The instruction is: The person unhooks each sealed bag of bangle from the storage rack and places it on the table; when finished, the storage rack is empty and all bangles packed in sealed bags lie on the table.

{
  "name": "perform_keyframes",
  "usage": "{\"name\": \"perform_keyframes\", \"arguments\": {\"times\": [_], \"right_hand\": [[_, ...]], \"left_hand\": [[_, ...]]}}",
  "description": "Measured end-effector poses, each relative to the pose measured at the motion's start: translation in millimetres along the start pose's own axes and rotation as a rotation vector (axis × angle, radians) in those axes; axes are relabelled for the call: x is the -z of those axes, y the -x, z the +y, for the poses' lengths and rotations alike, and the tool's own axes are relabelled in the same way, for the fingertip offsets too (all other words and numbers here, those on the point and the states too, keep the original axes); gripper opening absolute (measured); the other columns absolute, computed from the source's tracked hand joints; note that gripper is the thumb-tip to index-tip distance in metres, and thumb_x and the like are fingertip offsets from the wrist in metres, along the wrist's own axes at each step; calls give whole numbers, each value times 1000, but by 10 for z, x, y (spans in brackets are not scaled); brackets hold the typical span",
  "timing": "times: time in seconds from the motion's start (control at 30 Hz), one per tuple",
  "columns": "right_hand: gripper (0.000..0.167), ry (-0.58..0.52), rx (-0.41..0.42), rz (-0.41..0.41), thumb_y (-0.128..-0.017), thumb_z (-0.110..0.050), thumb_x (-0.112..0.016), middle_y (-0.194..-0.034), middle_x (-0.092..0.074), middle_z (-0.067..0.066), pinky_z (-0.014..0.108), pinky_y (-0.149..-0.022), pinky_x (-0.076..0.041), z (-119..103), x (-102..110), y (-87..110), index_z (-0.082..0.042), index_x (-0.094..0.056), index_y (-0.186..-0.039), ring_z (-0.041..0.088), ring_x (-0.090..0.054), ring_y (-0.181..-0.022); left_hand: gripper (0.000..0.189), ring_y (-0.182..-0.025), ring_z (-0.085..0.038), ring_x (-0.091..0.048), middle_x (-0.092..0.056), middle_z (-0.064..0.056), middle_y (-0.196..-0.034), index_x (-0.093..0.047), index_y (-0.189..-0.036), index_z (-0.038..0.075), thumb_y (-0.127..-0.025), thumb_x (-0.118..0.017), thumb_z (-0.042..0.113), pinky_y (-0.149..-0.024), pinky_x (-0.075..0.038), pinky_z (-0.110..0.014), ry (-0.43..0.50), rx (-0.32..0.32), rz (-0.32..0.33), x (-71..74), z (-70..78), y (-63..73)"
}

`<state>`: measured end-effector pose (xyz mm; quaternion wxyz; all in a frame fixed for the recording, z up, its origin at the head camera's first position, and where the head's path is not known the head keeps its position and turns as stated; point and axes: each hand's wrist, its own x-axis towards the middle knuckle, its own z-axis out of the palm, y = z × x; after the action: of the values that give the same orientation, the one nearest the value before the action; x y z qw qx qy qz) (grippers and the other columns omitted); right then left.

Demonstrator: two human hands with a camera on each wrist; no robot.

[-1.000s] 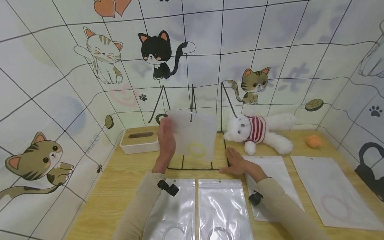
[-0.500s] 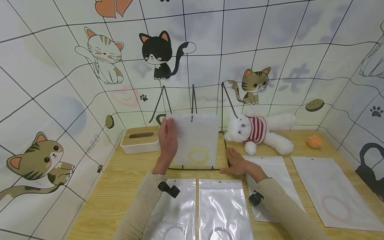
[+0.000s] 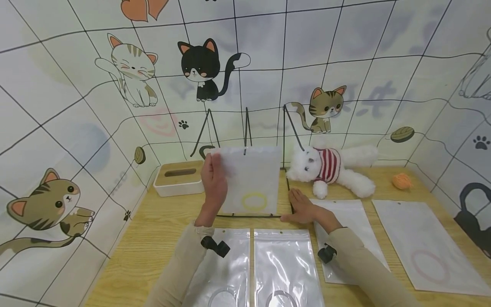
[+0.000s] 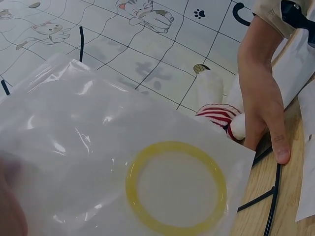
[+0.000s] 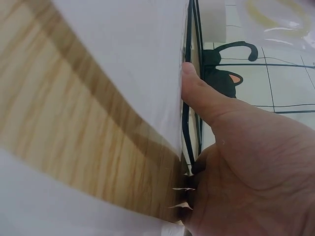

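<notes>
A white, glossy plastic bag (image 3: 251,175) with a yellow ring (image 4: 132,189) in its lower part hangs on the middle prong of a black wire rack (image 3: 284,136). My left hand (image 3: 215,183) pinches the bag's left edge. Some of its fingers are hidden behind the cloudy plastic. At the rack's right side, my right hand (image 3: 304,207) presses down on the base with fairly straight fingers. Its thumb (image 5: 199,91) lies along a black bar in the right wrist view.
Two clear-fronted bags (image 3: 220,260) (image 3: 285,260) lie in front of the rack. Two more white bags (image 3: 341,217) (image 3: 418,230) lie to the right. A white plush toy (image 3: 347,168), an orange ball-like thing (image 3: 401,181) and a wood-lidded box (image 3: 178,183) stand near the wall.
The bag has swung from a slant to hanging nearly straight and flat, its lower edge dropping towards the rack's front bar. My left hand moved slightly with it. My right hand stayed put.
</notes>
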<state>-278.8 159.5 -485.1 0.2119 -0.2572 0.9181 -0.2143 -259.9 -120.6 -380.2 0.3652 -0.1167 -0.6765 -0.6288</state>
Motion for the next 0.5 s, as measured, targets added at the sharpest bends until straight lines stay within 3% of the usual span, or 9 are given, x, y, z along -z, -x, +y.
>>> {"name": "perform_keyframes", "arguments": {"times": [0.3, 0.5], "right_hand": [[112, 11, 1, 14, -94, -58, -60, -159, 3, 41, 64, -121, -7, 19, -5, 7, 20, -3, -151, 54, 4, -149], [110, 5, -3, 17, -94, -55, -61, -159, 4, 40, 64, -121, -6, 25, -16, -3, 19, -3, -151, 53, 4, -149]], "left_hand": [[42, -62, -10, -37, -30, 4, -67, -40, -79, -3, -108, -42, 27, -57, -31, -21, 14, -49, 8, 48, 88, 47], [49, -63, -8, -41, -37, 7, -68, -47, -84, -7, -107, -45, 37, -57, -34, -19, 36, -27, 20, 128, 169, 96]]}}
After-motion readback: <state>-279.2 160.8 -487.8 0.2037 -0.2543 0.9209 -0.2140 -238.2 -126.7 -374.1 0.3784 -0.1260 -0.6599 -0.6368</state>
